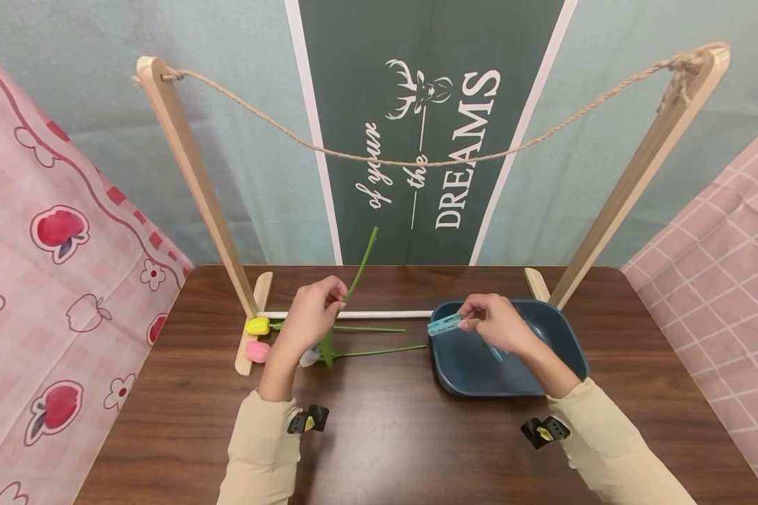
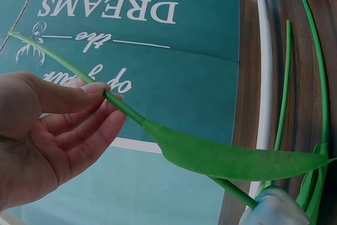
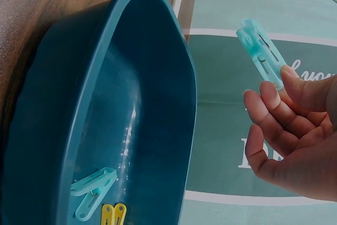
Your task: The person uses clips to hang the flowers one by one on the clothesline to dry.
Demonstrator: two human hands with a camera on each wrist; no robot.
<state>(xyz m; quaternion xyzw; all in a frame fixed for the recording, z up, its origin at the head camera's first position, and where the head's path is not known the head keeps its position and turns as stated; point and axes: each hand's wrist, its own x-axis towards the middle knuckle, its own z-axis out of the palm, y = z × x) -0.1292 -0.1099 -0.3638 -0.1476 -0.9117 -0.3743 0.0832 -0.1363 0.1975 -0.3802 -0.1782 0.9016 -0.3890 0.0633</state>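
My left hand (image 1: 312, 312) pinches the green stem (image 2: 126, 110) of an artificial flower between thumb and fingers. The stem slants upward past the hand, with a broad leaf (image 2: 231, 156) and a pale bluish-white bloom (image 2: 276, 209) at the lower end. Over the left part of a dark blue basin (image 1: 464, 368), my right hand (image 1: 495, 322) holds a light blue clothespin (image 3: 260, 51) by one end between thumb and fingertips. Inside the basin lie another light blue clothespin (image 3: 95, 191) and a yellow one (image 3: 113, 214).
A yellow tulip (image 1: 257, 326) and a pink tulip (image 1: 257, 351) lie on the table at left, stems pointing right. Two wooden posts (image 1: 196, 182) carry a sagging twine rope (image 1: 410, 163). A white rod (image 1: 379, 315) runs low between them, before a hanging curtain.
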